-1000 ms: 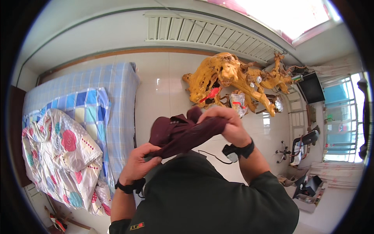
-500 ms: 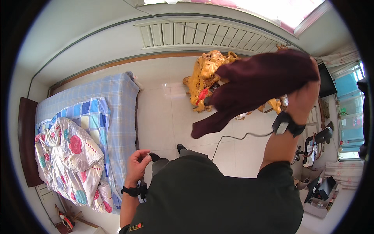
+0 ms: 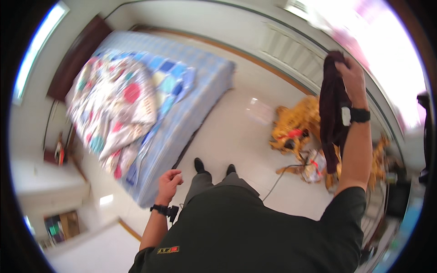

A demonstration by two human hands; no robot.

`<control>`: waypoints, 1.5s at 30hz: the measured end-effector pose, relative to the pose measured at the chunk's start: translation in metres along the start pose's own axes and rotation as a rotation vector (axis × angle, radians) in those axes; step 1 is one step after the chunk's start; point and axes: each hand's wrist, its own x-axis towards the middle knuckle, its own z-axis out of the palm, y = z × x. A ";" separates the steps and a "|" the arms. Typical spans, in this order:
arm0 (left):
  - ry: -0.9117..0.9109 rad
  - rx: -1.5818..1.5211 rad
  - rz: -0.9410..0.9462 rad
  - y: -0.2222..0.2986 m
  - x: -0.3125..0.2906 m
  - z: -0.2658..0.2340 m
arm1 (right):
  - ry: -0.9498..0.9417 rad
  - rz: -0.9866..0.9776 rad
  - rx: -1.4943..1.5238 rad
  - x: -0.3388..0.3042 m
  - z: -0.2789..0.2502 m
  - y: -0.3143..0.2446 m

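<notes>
My right hand [image 3: 353,77], raised at the far right, grips one end of a dark maroon cloth garment [image 3: 333,104]. The cloth hangs down in a narrow, bunched length, passing in front of a carved yellow-brown wooden piece [image 3: 291,119]. Its exact kind does not show. My left hand [image 3: 169,185] is low beside the bed's near corner, fingers curled in, with nothing visible in them. Both wrists wear black bands.
At the left stands a bed [image 3: 214,75] with a blue checked cover and a crumpled patterned quilt [image 3: 118,104]. A radiator [image 3: 291,48] lines the far wall. A thin cable [image 3: 277,179] runs over the tiled floor [image 3: 227,123] near my feet.
My view has turned to the right, so the bed appears nearer the middle. The maroon garment, spread out sideways before, now hangs down from my right hand. The left hand stays low and curled.
</notes>
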 end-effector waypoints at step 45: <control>1.002 -0.573 -0.582 -0.476 -0.455 -0.654 | -0.728 0.060 -0.810 -0.677 1.233 -0.284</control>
